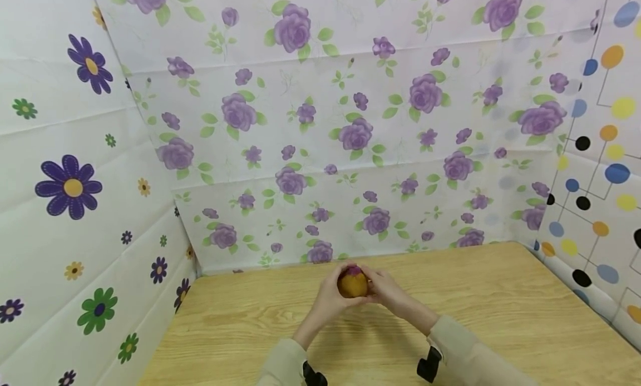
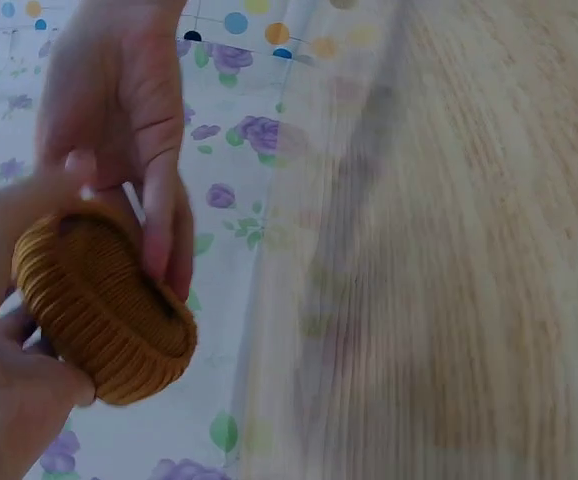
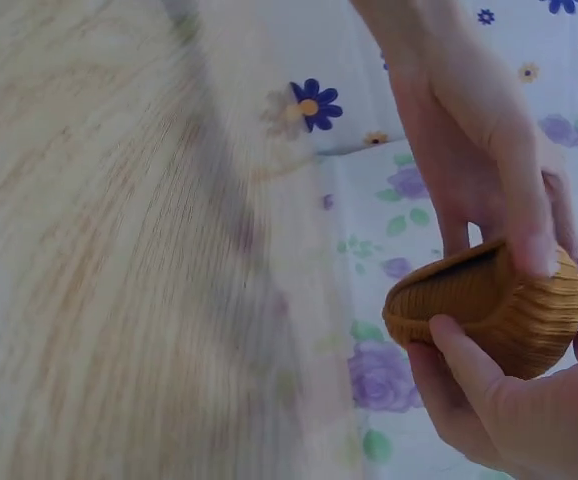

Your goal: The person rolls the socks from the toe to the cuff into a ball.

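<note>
A small mustard-brown ribbed knit hat [image 1: 353,286] with a magenta patch at its top is held up over the table by both hands. My left hand [image 1: 328,297] grips its left side and my right hand [image 1: 389,294] its right side, fingers curved around it. In the left wrist view, the hat [image 2: 109,330] shows its folded ribbed brim and hollow opening, with the left thumb along the lower edge. Fingertips of both hands lie at the brim of the hat [image 3: 529,330] in the right wrist view; the magenta part is hidden there.
A light wood table [image 1: 240,319] lies beneath the hands. Behind it hangs a cloth with purple roses [image 1: 292,180]. Flower-print cloth [image 1: 72,186] stands on the left and dotted cloth [image 1: 616,174] on the right. Black wrist cameras [image 1: 429,365] sit at both sleeves.
</note>
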Demonstrator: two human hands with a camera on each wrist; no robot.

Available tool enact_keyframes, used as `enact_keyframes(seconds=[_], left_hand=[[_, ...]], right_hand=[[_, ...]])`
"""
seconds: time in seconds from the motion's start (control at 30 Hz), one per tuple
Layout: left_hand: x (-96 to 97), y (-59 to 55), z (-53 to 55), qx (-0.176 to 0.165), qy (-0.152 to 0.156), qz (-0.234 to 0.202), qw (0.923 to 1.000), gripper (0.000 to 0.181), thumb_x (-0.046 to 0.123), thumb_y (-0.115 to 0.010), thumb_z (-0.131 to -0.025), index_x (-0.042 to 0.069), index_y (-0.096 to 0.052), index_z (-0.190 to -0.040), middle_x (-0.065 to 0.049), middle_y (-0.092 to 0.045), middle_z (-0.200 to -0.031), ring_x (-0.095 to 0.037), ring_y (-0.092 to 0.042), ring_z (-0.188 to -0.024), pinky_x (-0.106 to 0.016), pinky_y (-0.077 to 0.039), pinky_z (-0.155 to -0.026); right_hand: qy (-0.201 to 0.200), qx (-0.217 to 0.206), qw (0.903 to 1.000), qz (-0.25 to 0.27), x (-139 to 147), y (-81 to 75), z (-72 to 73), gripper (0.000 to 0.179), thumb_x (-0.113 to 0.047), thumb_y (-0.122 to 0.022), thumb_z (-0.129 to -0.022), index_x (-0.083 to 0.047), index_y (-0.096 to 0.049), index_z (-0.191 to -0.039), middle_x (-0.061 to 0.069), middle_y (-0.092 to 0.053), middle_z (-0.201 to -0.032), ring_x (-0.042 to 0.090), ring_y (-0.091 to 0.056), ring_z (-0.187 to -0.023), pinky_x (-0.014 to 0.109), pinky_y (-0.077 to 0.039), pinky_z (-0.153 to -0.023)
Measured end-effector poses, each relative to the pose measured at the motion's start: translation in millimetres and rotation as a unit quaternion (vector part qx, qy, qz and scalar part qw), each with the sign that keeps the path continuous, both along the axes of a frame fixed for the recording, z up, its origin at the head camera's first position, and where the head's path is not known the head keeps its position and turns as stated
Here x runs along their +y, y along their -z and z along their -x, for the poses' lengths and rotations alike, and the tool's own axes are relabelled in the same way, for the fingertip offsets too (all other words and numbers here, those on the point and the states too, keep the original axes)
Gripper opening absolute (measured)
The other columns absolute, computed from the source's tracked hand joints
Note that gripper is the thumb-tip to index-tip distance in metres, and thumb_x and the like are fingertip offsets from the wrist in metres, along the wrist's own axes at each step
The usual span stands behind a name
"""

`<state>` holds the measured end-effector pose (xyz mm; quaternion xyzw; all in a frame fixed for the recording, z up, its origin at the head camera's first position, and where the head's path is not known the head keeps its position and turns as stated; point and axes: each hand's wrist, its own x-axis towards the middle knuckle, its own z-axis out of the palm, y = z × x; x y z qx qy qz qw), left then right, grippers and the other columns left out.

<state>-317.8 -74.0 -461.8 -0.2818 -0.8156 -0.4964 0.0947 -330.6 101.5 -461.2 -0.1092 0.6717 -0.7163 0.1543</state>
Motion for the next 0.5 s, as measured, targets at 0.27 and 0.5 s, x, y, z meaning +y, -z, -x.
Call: enact_keyframes(seconds=[0.27, 0.5], left_hand=[[-1.3, 5.4, 8.4, -0.074, 0.078, -0.097, 0.9894, 0.031, 0.007, -0.056, -0.096, -0.001, -0.051, -0.126, -0.022, -0.049, -0.141, -0.036, -0.043, -0.135, -0.04, -0.041, -0.107], [-1.6, 26.0, 16.3, -0.148, 0.121, -0.113, 0.9751, 0.064, -0.012, -0.06, -0.086, 0.007, -0.036, -0.143, -0.027, -0.031, -0.151, -0.041, -0.03, -0.142, -0.048, -0.037, -0.109]], right_hand=[[-0.013, -0.037, 0.9989, 0.024, 3.0, 9.9, 4.6, 0.041, -0.021, -0.046, -0.099, 0.014, -0.058, -0.117, 0.004, -0.064, -0.098, 0.011, -0.062, -0.085, 0.029, -0.055, -0.08], [0.039, -0.058, 0.9968, -0.039, -2.7, 28.3, 2.0, 0.05, -0.013, -0.054, -0.088, 0.018, -0.045, -0.126, 0.014, -0.059, -0.106, 0.013, -0.055, -0.086, 0.028, -0.05, -0.079]])
